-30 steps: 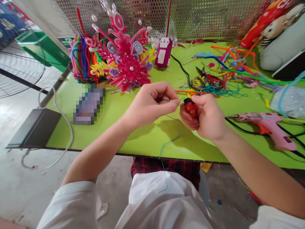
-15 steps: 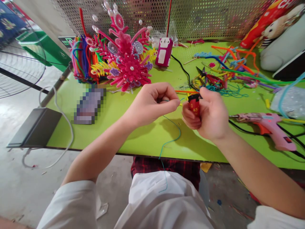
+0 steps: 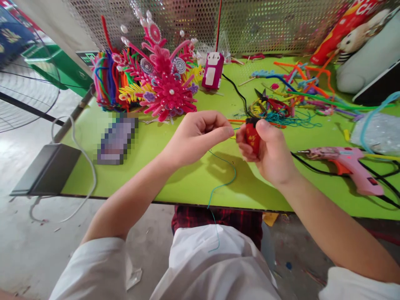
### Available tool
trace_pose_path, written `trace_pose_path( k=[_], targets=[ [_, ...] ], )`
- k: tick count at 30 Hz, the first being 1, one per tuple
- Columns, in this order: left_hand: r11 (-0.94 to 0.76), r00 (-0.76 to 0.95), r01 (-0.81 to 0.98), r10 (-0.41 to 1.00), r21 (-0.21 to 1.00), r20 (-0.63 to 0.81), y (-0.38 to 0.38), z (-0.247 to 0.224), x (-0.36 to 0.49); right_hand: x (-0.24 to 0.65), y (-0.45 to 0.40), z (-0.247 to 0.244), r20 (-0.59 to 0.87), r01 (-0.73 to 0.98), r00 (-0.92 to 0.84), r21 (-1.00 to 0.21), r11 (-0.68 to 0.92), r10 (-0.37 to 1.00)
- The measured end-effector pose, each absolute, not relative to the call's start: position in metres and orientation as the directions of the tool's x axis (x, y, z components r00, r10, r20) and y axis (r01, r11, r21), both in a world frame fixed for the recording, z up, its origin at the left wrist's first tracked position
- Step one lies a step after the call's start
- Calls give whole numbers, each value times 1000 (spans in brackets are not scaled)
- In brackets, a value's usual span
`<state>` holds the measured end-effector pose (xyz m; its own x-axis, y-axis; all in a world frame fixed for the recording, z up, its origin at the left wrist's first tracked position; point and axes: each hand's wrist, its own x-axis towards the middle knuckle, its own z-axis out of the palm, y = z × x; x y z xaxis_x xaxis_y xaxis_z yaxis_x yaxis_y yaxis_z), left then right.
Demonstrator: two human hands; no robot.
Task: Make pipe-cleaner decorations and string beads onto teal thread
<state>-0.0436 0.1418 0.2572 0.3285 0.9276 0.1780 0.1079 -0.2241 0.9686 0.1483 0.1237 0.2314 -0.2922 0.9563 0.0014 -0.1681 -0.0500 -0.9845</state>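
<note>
Here's the green desk (image 3: pixel 175 183), perforated panel (image 3: pixel 250 25) up top, green bin (image 3: pixel 58 68) upper left, left hand (image 3: pixel 200 135) pinching teal thread (image 3: pixel 235 171), right hand (image 3: pixel 265 146) gripping a red lighter (image 3: pixel 252 137)

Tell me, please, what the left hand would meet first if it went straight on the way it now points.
Probably the right hand, its fingers curled around the red lighter, though its depth relative to the left hand is unclear.

Pink glue gun (image 3: pixel 354 162), beaded pink flower ornament (image 3: pixel 168 89), green bin (image 3: pixel 67 71)
</note>
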Motion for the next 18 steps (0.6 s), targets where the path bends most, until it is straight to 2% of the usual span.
trace_pose_path(
  k=[2, 4, 10, 18],
  targets=[
    [-220, 337, 109, 926, 970, 172, 142, 257, -44, 151, 124, 234, 129, -114, -182, -987, 109, 975],
    [-215, 350, 104, 922, 971, 166, 141, 258, -44, 154, 125, 237, 196, -12, -162, -980, 197, 967],
    [-218, 367, 114, 916, 969, 162, 141, 259, -44, 157, 126, 237, 292, 100, -150, -946, 309, 945],
    [-297, 331, 180, 916, 938, 227, 141, 257, -41, 156, 129, 235, 332, 228, -91, -911, 344, 939]
  ],
)
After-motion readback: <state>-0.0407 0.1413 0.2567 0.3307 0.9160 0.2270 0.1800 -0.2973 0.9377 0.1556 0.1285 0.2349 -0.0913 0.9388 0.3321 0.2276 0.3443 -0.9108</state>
